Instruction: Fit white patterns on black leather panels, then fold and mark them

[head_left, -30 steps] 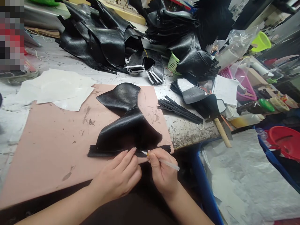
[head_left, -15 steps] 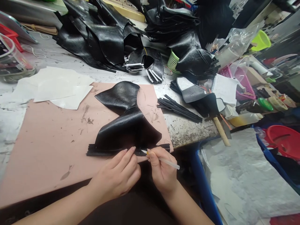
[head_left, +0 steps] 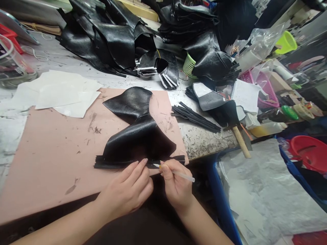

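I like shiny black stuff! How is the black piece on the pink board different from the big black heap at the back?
The leather piece lies alone on the pink board; the leather heap is many pieces stacked on the table. The left hand presses the piece's near edge while the right hand holds a pen there; no hand touches the heap. Both are glossy black.

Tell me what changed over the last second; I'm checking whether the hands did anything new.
Almost nothing. The pen tip in the right hand crept slightly left along the black leather piece's near edge. The left hand fingers stayed pressed on that edge; nothing was taken up or let go. Only the camera shifted.
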### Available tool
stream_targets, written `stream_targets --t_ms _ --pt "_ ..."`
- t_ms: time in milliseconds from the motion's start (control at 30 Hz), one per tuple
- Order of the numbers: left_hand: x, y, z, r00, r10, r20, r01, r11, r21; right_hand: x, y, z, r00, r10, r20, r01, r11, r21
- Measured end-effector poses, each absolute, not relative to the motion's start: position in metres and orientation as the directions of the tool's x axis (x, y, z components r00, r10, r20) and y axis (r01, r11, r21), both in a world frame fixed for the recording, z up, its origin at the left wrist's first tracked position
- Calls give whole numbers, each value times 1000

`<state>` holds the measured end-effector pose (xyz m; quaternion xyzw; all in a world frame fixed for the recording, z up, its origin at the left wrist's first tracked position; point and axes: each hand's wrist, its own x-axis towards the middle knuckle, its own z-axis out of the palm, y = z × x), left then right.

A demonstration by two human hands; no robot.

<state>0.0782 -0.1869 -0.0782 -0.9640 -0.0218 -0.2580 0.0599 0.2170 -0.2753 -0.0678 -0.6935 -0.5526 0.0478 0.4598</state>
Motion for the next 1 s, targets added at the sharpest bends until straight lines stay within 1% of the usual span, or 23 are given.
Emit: stream_targets --t_ms 367,500,933,1000 --pt "78 -188 -77 873 14 487 76 -991 -107 217 -277 -70 377 813 443 692 70 -718" --pt "77 -188 -77 876 12 482 72 -992 -106 217 -278 -72 385 818 428 682 60 -729" --pt "77 -189 -78 879 15 476 76 -991 -110 218 -277 -72 410 794 448 669 73 -740" --pt "77 -189 -78 876 15 482 78 -991 -111 217 -278 -74 414 801 432 655 67 -753"
